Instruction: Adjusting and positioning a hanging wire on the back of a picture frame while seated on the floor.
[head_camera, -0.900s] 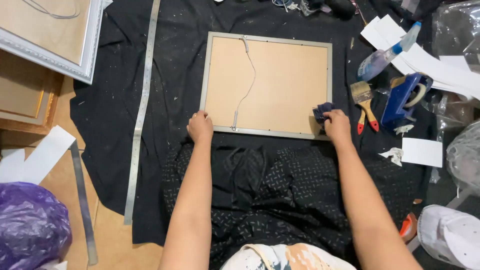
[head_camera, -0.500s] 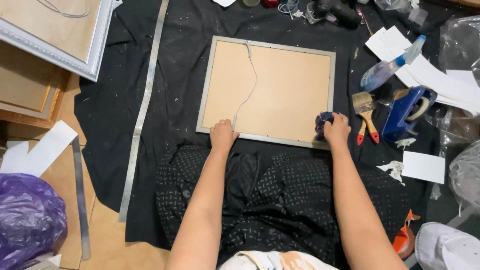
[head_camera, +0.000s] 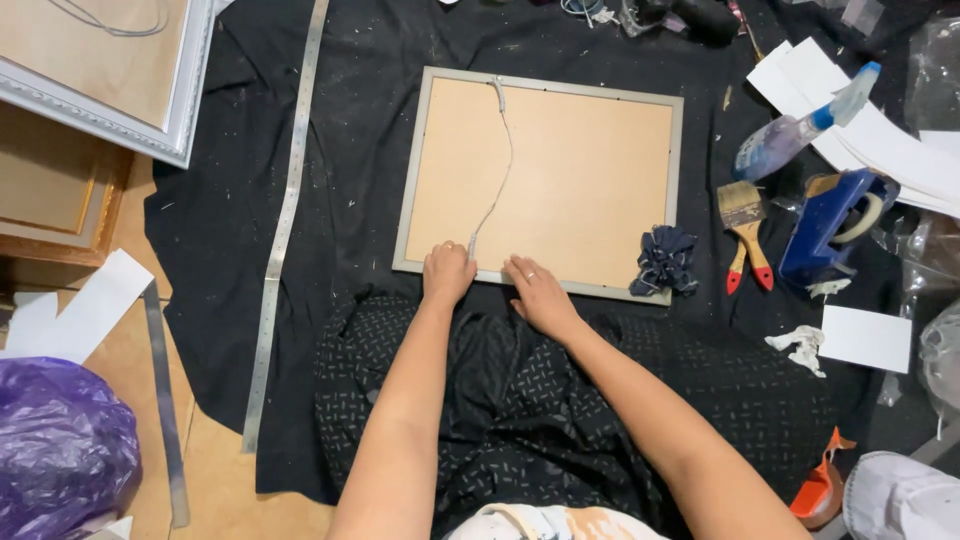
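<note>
left hand flat on frame edge | right hand flat, same edge

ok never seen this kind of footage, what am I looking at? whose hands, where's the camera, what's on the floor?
No machine here: a person's two bare hands, filmed by a camera worn on their head and looking down. The left hand and right hand rest on the near edge of a picture frame lying back-up on a black cloth. Neither hand holds anything. A dark rag sits on the frame's corner; a paintbrush, tape dispenser and spray bottle lie to the right.
</note>
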